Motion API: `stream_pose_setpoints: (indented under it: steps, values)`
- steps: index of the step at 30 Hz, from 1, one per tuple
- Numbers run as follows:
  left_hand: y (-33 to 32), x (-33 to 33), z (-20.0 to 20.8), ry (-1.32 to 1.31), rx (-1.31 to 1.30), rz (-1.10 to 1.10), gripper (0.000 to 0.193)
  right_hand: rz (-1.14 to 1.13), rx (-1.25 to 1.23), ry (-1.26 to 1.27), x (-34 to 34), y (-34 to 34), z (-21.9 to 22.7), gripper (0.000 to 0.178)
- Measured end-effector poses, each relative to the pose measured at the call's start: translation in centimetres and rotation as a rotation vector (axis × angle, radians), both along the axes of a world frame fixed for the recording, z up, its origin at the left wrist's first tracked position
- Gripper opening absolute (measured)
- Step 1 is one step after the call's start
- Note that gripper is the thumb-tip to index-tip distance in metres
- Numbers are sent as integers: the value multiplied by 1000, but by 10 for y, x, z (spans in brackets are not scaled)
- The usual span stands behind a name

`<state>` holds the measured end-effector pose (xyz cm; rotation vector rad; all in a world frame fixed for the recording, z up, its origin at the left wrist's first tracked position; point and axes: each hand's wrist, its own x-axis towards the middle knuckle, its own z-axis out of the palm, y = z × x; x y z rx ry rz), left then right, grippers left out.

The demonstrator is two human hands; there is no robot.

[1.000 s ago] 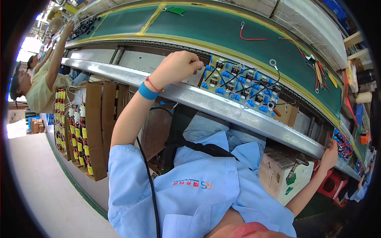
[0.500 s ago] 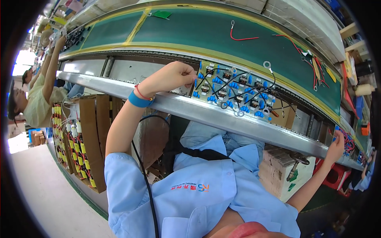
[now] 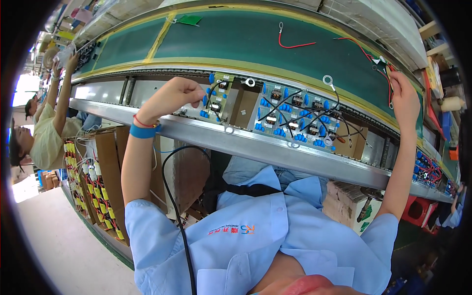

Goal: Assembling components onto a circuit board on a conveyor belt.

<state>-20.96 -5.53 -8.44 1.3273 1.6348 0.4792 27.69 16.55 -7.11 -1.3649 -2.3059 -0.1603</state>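
My left hand (image 3: 178, 97), with a blue band on its wrist, is closed at the left edge of a narrow circuit board (image 3: 215, 102) and seems to pinch that edge. The board bears blue disc parts, small transformers and black leads with ring terminals. Right of it, past a gap, several similar boards (image 3: 290, 123) sit side by side on the rails. My right hand (image 3: 404, 96) is over the green belt at the far right, its fingers closed beside red wires (image 3: 364, 51) and hand tools. What lies between these fingers is hidden.
A red lead with a ring terminal (image 3: 295, 46) and a green piece (image 3: 189, 19) lie on the green belt (image 3: 231, 39). The metal rail (image 3: 236, 140) runs before me. Boards with red and blue wires (image 3: 427, 167) stand at far right. Another person (image 3: 49, 128) works at left.
My left hand has moved left, and the narrow board has come apart from the others with it. My right hand has gone from the wired boards at far right up to the belt.
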Motion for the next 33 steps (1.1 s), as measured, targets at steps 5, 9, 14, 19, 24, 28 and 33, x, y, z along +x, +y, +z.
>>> stream_pose_setpoints:
  steps: [5,9,14,19,24,28,33]
  values:
    - [13,-40,27,351,183,173,25,-19,-114,-16,-28,15,6,17]
    - [55,-81,23,790,455,337,21,44,-57,8,-11,22,-12,18]
    - [102,-97,-23,983,844,357,20,-166,-191,-40,-3,12,3,19]
    - [118,-87,-31,1037,768,378,11,-272,-433,-24,7,19,-9,20]
    - [116,-109,-38,1025,744,431,12,-207,-309,-12,-5,22,-20,15]
    - [108,-107,-37,956,798,423,13,-235,-417,17,-10,17,-10,18]
    - [105,-98,-40,890,801,401,18,-207,-327,-77,5,13,-16,19]
